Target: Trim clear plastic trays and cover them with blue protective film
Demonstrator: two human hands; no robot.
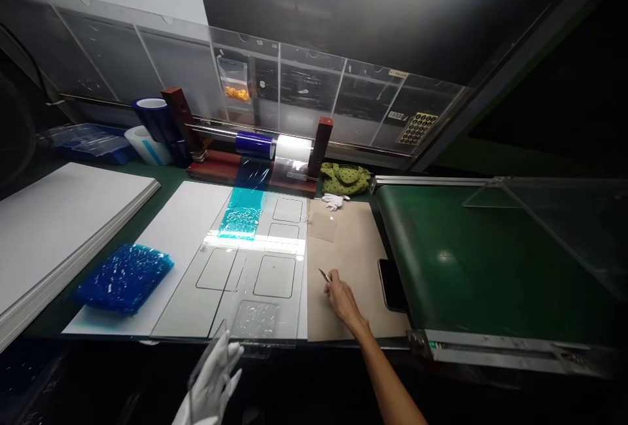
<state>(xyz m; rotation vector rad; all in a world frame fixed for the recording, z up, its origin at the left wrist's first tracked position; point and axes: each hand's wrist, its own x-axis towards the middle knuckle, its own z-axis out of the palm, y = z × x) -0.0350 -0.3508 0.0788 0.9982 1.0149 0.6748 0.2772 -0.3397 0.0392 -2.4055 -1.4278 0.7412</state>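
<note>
The pointed tool [323, 274] was above the brown sheet [363, 248], pinched in the bare right hand [344, 301], that grip closed. The gloved left hand [213, 373] was at the front edge of the worktop [167, 189], fingers partly spread beside a thin clear piece [205, 354]; whether it gripped this could not be told. The step in hand was judged tool work on clear pieces; the next move called for a controlled tool point. Beyond lay the outlined clear plate [186, 314] and blue film roll [252, 144].
</note>
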